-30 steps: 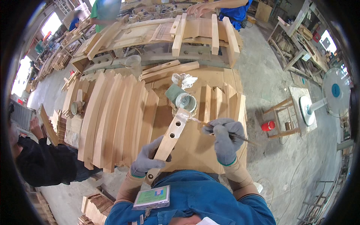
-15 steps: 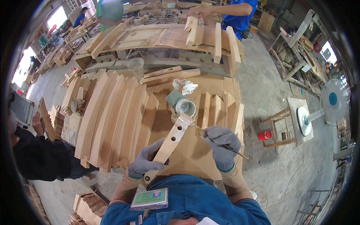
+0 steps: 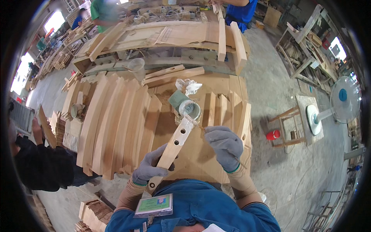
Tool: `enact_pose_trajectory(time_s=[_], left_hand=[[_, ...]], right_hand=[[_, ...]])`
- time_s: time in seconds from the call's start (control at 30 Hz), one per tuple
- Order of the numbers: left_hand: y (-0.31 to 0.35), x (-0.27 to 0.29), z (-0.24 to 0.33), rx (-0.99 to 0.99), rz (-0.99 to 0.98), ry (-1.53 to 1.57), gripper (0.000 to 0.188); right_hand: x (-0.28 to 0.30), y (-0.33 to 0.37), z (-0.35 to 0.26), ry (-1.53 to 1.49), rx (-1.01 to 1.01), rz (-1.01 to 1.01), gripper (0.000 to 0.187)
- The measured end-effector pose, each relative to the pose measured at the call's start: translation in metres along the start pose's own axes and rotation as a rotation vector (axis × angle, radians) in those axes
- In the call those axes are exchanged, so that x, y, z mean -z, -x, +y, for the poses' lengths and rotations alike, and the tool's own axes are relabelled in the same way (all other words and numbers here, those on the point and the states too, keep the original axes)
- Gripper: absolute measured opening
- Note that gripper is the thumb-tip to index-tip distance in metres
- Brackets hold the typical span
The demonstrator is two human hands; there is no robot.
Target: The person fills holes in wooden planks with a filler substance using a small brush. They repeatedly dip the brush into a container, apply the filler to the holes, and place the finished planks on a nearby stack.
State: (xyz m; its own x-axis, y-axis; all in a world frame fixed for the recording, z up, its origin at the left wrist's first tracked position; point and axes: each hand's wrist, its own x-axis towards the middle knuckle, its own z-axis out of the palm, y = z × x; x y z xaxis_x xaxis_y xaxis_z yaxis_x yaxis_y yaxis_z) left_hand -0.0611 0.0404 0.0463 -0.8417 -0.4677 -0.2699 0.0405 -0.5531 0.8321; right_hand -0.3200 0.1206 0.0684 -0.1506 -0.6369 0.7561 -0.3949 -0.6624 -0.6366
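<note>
My left hand (image 3: 151,165), in a grey glove, grips a pale wooden bar (image 3: 170,153) that slants up and away from me. The bar has round holes near both ends, and its far end looks wet and whitish. In my gloved right hand (image 3: 225,144) is a thin brush (image 3: 201,127), its tip at the right edge of the bar's far end and its handle sticking out below my palm. Just beyond the bar stands a small tub (image 3: 191,110) with whitish stuff in it, against a greenish block (image 3: 177,99).
Curved wooden pieces (image 3: 116,127) lie side by side at left, with shorter ones (image 3: 228,112) at right. A crumpled white bag (image 3: 188,86) sits behind the tub. A person in dark clothes (image 3: 42,164) is at far left; others work beyond. A fan (image 3: 313,116) stands at right.
My right hand has turned and shifted slightly left and up, with the brush tip at the bar's edge. The far person in blue has moved a wooden piece away from the middle bench.
</note>
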Motion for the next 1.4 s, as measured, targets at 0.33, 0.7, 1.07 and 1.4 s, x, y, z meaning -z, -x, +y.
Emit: enact_pose_trajectory(time_s=[0.33, 0.7, 1.07, 1.4], left_hand=[[-0.027, 0.045, -0.012, -0.189, 0.283, -0.104, 0.067], [-0.136, 0.067, -0.012, -0.173, 0.405, -0.077, 0.064], [-0.121, 0.069, -0.003, -0.171, 0.497, -0.071, 0.071], [-0.120, 0.089, 0.004, -0.155, 0.621, -0.039, 0.067]], right_hand=[[0.018, 0.017, 0.031, -0.024, -0.445, 0.401, 0.014], [0.107, 0.138, 0.123, 1.220, -0.894, 0.213, 0.045], [0.139, 0.010, 0.139, 0.969, -0.592, 0.473, 0.044], [0.174, -0.278, 0.289, 1.332, -0.537, -0.100, 0.043]])
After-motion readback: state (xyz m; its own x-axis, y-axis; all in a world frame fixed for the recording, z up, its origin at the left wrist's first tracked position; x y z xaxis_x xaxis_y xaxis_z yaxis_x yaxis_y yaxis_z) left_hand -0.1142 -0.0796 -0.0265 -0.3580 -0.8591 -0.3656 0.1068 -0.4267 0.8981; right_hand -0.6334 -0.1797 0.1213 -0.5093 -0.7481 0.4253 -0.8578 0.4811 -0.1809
